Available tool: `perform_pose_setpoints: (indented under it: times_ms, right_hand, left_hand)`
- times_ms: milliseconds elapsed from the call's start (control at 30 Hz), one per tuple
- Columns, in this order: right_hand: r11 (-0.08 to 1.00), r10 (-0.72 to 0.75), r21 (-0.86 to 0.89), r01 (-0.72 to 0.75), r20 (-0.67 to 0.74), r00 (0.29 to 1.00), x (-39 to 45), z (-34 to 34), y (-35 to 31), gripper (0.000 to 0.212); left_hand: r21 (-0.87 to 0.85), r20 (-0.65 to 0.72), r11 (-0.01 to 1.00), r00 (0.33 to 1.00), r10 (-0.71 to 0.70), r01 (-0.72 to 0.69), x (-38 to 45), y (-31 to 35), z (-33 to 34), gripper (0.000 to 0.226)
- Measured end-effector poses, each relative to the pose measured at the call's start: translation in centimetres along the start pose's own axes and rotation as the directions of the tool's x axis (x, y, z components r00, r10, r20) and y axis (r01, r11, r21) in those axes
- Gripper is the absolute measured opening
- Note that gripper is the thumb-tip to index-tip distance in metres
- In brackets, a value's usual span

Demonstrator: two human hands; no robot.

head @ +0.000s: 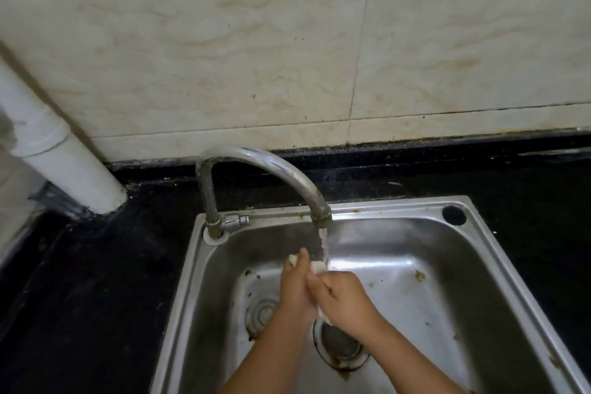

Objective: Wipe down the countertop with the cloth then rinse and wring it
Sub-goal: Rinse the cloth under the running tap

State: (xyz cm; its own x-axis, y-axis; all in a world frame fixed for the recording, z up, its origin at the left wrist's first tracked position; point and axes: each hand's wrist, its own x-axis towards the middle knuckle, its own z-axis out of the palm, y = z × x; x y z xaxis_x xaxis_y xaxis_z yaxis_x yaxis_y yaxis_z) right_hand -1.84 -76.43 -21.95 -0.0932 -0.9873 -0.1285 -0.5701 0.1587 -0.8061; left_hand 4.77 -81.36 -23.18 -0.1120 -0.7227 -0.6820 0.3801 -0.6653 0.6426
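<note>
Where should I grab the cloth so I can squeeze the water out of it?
Grab the two bits that stick out past the hands: the end of the cloth under the water stream and the end hanging near the drain. Come from each side, like the left hand and right hand, because it is bunched into a roll.

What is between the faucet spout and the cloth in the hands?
In the head view, only a falling stream of water joins the faucet spout to the cloth.

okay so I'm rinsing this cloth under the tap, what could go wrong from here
Water from the curved metal faucet may splash off both hands, left hand and right hand, onto the black countertop. The small white cloth, if it slips, could drop onto the sink's open drain.
</note>
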Motion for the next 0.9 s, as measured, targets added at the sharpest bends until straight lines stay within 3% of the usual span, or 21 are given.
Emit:
perform_pose_setpoints:
  times_ms: [133, 267, 367, 467, 667, 733, 767, 833, 900]
  right_hand:
    - [0.992, 0.112, -0.035, -0.121, -0.188, 0.976, 1.9, -0.2, 1.1, 0.045]
    - [0.963, 0.248, -0.072, -0.261, -0.152, 0.957, 3.3, -0.5, 2.3, 0.045]
    - [0.982, 0.186, -0.017, -0.189, -0.09, 0.978, 3.0, -0.5, 1.8, 0.046]
    - [0.99, 0.08, -0.111, -0.088, -0.073, 0.994, 2.2, 0.0, 0.5, 0.046]
    - [0.922, 0.28, -0.208, -0.325, -0.219, 0.935, 6.2, -1.6, 2.6, 0.048]
    - [0.932, 0.319, -0.103, -0.347, -0.224, 0.921, 6.2, -1.5, 3.2, 0.047]
    - [0.931, 0.361, 0.029, -0.364, -0.221, 0.906, 6.0, -1.5, 3.5, 0.047]
    - [0.851, 0.459, 0.367, -0.376, -0.172, 0.871, 5.5, -1.8, 3.4, 0.046]
    - [0.765, 0.469, 0.554, -0.327, -0.132, 0.874, 4.9, -1.9, 3.2, 0.041]
  left_hand:
    - [-0.006, 0.015, 1.0, 1.0, -0.01, 0.01, -0.3, -0.8, 0.4, 0.018]
    - [0.028, -0.021, 0.999, 1.0, -0.015, 0.015, -0.5, -1.2, 0.1, 0.015]
    - [-0.061, -0.091, 0.998, 0.996, 0.009, -0.015, 0.6, -0.2, 0.6, 0.01]
    - [-0.019, -0.106, 0.996, 0.99, 0.088, -0.091, 1.4, 0.9, 1.5, 0.011]
    - [0.193, -0.048, 0.98, 0.997, 0.061, -0.051, 1.5, -0.3, 2.7, 0.019]
    - [0.164, -0.047, 0.985, 0.997, 0.065, -0.057, 1.7, -0.3, 2.3, 0.017]
    - [0.103, -0.041, 0.993, 0.997, 0.06, -0.055, 1.8, -0.1, 2.2, 0.015]
    - [0.009, 0.014, 1.0, 1.0, 0.017, -0.017, 2.0, 0.5, 1.7, 0.023]
    - [0.04, 0.099, 0.999, 0.995, -0.027, 0.023, 2.0, 1.0, 0.8, 0.022]
